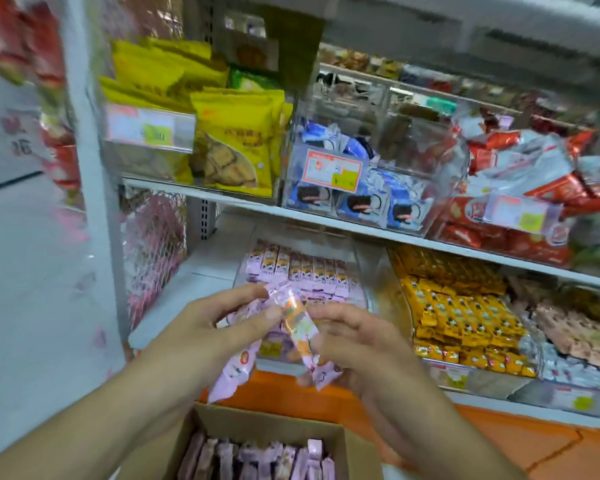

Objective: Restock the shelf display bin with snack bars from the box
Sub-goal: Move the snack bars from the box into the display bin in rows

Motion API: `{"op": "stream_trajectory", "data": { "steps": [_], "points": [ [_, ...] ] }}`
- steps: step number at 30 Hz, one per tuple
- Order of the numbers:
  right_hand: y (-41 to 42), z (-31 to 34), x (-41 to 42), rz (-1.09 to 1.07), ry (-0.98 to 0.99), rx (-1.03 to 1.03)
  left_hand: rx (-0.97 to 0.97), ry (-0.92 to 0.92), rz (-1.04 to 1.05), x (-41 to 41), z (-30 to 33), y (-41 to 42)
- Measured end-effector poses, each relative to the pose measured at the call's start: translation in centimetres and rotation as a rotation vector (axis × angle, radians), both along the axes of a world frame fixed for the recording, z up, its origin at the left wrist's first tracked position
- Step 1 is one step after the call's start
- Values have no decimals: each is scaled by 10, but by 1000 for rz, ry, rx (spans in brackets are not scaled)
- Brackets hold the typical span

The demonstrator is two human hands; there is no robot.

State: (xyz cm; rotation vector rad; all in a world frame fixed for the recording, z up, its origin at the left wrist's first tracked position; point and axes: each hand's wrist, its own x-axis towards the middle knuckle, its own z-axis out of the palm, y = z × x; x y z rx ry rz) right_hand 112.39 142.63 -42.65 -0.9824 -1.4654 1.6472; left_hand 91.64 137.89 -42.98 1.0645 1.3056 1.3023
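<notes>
Both hands, left hand (222,320) and right hand (354,337), pinch pink snack bars (300,327) between box (340,441) and display bin (355,258), long axis running near-to-far, tilted left.

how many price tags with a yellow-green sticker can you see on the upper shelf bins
3: one on the yellow-bag bin at left, one on the blue-cookie bin in the middle, one on the red-pack bin at right. Others may be hidden.

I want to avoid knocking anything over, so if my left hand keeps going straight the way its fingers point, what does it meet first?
Most likely the pink snack bars held between both hands, then the clear display bin behind them; depth is hard to judge from this one view.
</notes>
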Motion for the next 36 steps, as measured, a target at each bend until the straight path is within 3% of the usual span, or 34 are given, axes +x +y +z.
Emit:
{"op": "stream_trajectory", "data": {
  "steps": [5, 13, 23, 31, 36],
  "points": [
    [-2, -12, -19, -65, -76, 68, -52, -22, -35, -25, 6, 4],
    [12, -20, -30, -298, -37, 102, -187, 347, -310, -48, -8, 1],
    [3, -27, -39, -192, -262, 319, -230, 391, -234, -40, -26, 5],
    [-7, -32, -30, 131, -491, 487, -211, 283, -138, -35, -29, 7],
    [-10, -38, -37, 63, -582, 679, -222, 283, -83, -35, -32, 10]
  ]
}}
